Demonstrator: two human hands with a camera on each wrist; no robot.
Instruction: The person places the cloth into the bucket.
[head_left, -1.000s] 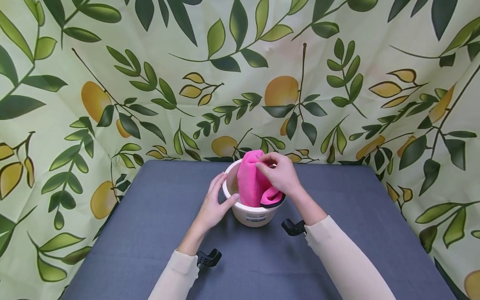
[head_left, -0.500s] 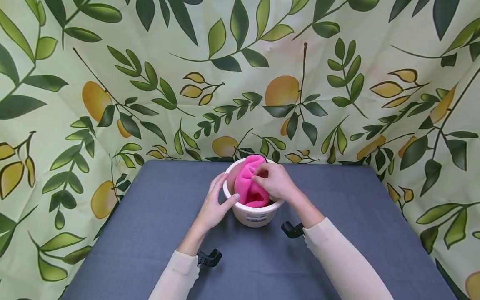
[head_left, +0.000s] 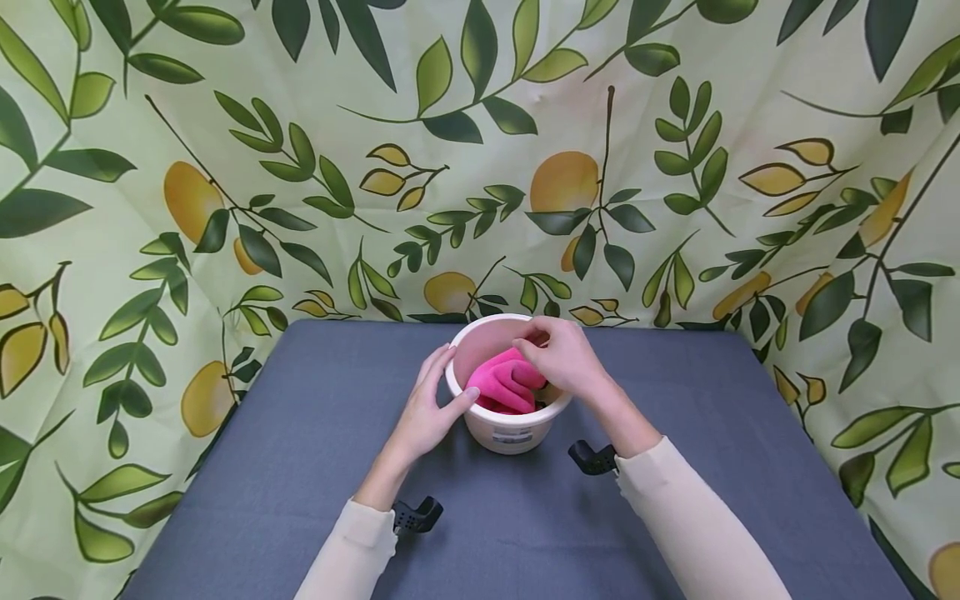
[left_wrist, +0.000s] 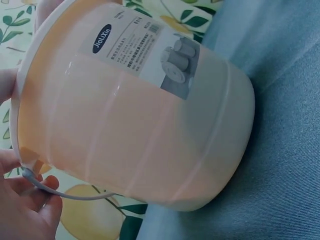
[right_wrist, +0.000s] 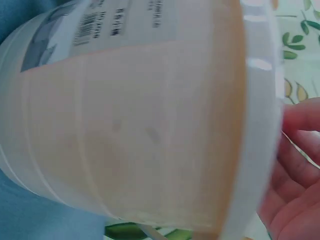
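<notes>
A pale pink-white plastic bucket (head_left: 501,433) with a label stands upright on the table. A bright pink cloth (head_left: 504,382) lies bunched low inside it. My left hand (head_left: 426,415) grips the rim at the near left, thumb on the front edge and fingers along the outer side. The bucket's thin handle (left_wrist: 75,196) hangs by those fingers in the left wrist view. Over the right rim is my right hand (head_left: 562,354), fingers bent, its thumb beside the cloth's top. The rim hides those fingertips in the right wrist view, so a hold on the cloth is unclear.
The dark blue-grey table (head_left: 337,467) extends around the bucket. A leaf-and-fruit patterned curtain (head_left: 480,167) rises right behind its back edge and along both sides. Black wrist cameras (head_left: 418,517) sit at both sleeves.
The pink cloth has dropped from standing above the rim to lying inside the bucket, and its dark edge has gone mostly out of sight. My right hand shifted slightly; the left stayed on the rim.
</notes>
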